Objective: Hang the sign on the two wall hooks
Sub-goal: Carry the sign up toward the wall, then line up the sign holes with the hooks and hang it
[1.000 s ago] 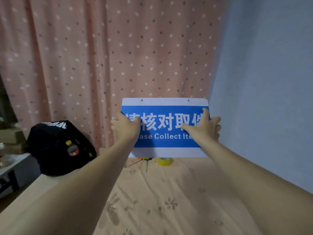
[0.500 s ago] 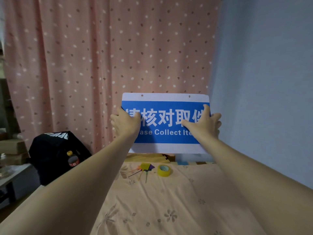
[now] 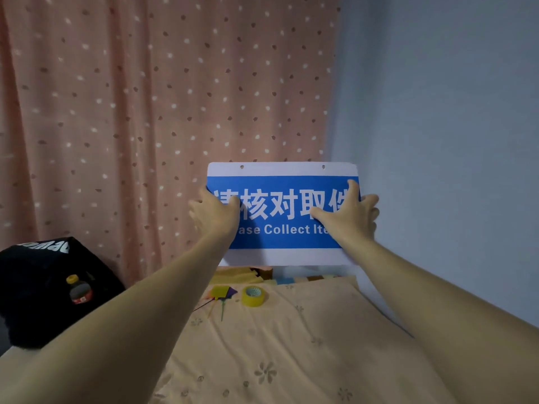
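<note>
**Sign raised, hooks not yet in view**

The sign (image 3: 282, 212) is held higher against the curtain (image 3: 145, 112) than a second ago; the bed (image 3: 277, 345) below is more exposed, and the tape roll (image 3: 253, 295) now shows clear under the lower edge. This is judged to be the lift toward the hooks, but no hooks are seen, so alignment cannot be checked.

The sign is held in the air in front of the curtain, near the corner with the blue wall (image 3: 437, 141), well above the bed. The left hand (image 3: 214, 212) is closed on the left edge, thumb on the front face. The right hand (image 3: 351, 214) is closed on the right edge, fingers spread, thumb on the front.

The long axis is kept horizontal, about level. The printed face is turned toward the camera, and the two holes (image 3: 241, 167) run along the top edge, pointing up. Hanging is not yet done.
</note>
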A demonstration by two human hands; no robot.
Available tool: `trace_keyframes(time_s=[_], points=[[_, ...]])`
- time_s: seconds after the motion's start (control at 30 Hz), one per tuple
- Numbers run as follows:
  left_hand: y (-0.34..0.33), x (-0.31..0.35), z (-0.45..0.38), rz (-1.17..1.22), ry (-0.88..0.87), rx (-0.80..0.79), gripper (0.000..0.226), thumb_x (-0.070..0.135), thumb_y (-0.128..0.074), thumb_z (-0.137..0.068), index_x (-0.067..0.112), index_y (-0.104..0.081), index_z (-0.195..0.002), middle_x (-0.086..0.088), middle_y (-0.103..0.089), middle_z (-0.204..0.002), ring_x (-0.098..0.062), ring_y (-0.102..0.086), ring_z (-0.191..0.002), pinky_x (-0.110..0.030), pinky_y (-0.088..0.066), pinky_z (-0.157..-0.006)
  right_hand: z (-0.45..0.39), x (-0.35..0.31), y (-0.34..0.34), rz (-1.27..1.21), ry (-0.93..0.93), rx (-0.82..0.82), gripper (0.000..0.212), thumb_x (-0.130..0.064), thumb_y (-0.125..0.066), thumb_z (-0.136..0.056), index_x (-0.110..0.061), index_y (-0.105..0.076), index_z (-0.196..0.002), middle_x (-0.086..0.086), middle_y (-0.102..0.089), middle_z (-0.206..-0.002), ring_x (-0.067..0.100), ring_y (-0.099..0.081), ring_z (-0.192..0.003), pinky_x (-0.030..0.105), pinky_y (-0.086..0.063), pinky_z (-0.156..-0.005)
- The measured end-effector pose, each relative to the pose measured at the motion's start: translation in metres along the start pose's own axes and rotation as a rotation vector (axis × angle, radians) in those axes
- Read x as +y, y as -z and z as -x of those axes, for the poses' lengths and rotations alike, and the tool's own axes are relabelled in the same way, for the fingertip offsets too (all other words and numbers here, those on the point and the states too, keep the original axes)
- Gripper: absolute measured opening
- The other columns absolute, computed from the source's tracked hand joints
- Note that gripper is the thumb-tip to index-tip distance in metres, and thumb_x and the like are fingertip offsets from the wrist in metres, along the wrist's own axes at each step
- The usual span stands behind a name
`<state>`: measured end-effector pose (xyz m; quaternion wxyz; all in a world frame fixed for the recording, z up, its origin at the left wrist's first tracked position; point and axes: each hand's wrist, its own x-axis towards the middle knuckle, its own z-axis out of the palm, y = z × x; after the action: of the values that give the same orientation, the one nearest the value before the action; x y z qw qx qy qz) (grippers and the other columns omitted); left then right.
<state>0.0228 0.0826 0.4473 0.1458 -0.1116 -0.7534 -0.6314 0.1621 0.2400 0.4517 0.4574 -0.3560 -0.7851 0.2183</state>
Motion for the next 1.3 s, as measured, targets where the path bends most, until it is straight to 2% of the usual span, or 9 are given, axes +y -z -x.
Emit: trace_keyframes(time_s=[0.17, 0.3, 0.43, 0.73, 1.0, 1.07, 1.3], points=[[-0.079, 0.037, 0.057, 0.122, -0.036, -0.218, 0.046, 0.031, -0.060, -0.085, 0.013, -0.043, -0.124, -0.012, -0.045, -0.127, -0.029, -0.051, -0.113, -0.039, -0.048, -0.081, -0.009, 0.059, 0.086, 0.130, -0.096, 0.150, 0.089, -0.048, -0.073, -0.069, -0.025, -0.024, -0.140, 0.011, -0.035, -0.127, 0.029, -0.043, -0.117, 0.045, -0.046, -0.097], [-0.144, 0.080, 0.129, 0.211, -0.091, -0.422, 0.053, 0.034, -0.059, -0.082, 0.012, -0.043, -0.128, -0.013, -0.050, -0.127, -0.032, -0.053, -0.114, -0.047, -0.049, -0.091, -0.005, 0.110, 0.180, 0.275, -0.193, 0.285, 0.091, -0.050, -0.073, -0.069, -0.024, -0.023, -0.142, 0.011, -0.034, -0.127, 0.031, -0.041, -0.116, 0.044, -0.044, -0.097], [-0.194, 0.134, 0.215, 0.314, -0.146, -0.607, 0.057, 0.031, -0.062, -0.083, 0.011, -0.042, -0.133, -0.017, -0.047, -0.129, -0.035, -0.049, -0.118, -0.047, -0.046, -0.095, 0.013, 0.149, 0.279, 0.407, -0.298, 0.440, 0.094, -0.051, -0.073, -0.069, -0.024, -0.022, -0.143, 0.013, -0.033, -0.129, 0.033, -0.040, -0.119, 0.045, -0.042, -0.098], [-0.240, 0.237, 0.405, 0.533, -0.236, -0.967, 0.055, 0.029, -0.061, -0.088, 0.011, -0.039, -0.136, -0.017, -0.042, -0.132, -0.035, -0.044, -0.123, -0.043, -0.041, -0.093, 0.088, 0.198, 0.463, 0.628, -0.468, 0.752, 0.097, -0.048, -0.073, -0.069, -0.023, -0.020, -0.146, 0.014, -0.032, -0.131, 0.035, -0.038, -0.120, 0.046, -0.042, -0.099], [-0.254, 0.283, 0.505, 0.638, -0.252, -1.104, 0.056, 0.032, -0.062, -0.086, 0.012, -0.040, -0.134, -0.015, -0.046, -0.131, -0.033, -0.048, -0.120, -0.044, -0.046, -0.093, 0.128, 0.219, 0.549, 0.755, -0.516, 0.879, 0.093, -0.047, -0.074, -0.070, -0.023, -0.023, -0.144, 0.014, -0.033, -0.132, 0.035, -0.039, -0.121, 0.046, -0.041, -0.096], [-0.259, 0.290, 0.515, 0.660, -0.245, -1.113, 0.058, 0.034, -0.062, -0.084, 0.013, -0.040, -0.134, -0.014, -0.050, -0.130, -0.033, -0.051, -0.119, -0.047, -0.049, -0.093, 0.127, 0.223, 0.560, 0.764, -0.510, 0.889, 0.093, -0.047, -0.074, -0.070, -0.023, -0.023, -0.144, 0.014, -0.033, -0.132, 0.034, -0.039, -0.121, 0.046, -0.041, -0.096], [-0.280, 0.316, 0.516, 0.631, -0.275, -1.065, 0.058, 0.032, -0.061, -0.088, 0.011, -0.039, -0.137, -0.016, -0.043, -0.131, -0.034, -0.046, -0.122, -0.043, -0.043, -0.093, 0.098, 0.238, 0.573, 0.800, -0.476, 0.871, 0.086, -0.049, -0.069, -0.075, -0.027, -0.024, -0.145, 0.015, -0.032, -0.134, 0.035, -0.039, -0.121, 0.047, -0.042, -0.096]])
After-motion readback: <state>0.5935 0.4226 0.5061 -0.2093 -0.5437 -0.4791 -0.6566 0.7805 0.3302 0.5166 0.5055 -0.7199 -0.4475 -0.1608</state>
